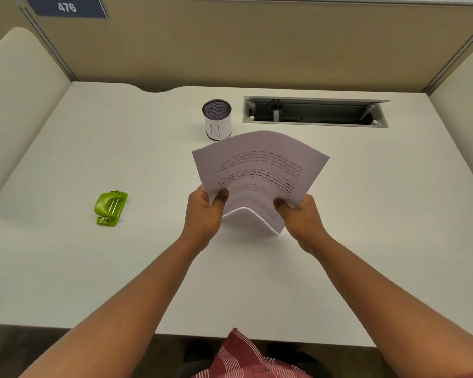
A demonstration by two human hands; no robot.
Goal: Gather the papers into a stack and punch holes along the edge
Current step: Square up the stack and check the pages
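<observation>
— What are your fingers doing?

— My left hand [204,211] is pinching the near left corner of the papers [260,170], thumb on top, the other fingers underneath. My right hand [302,216] is gripping the near right corner the same way. The stack is arching up between my thumbs and fanning away from my fingertips, printed side up, lifted off the desk [148,268].

— And the punch?

— The green hole punch [110,208] is sitting on the desk well apart from my left fingers, out to their left. The mesh pen cup [217,120] is standing beyond the papers' far edge.
</observation>
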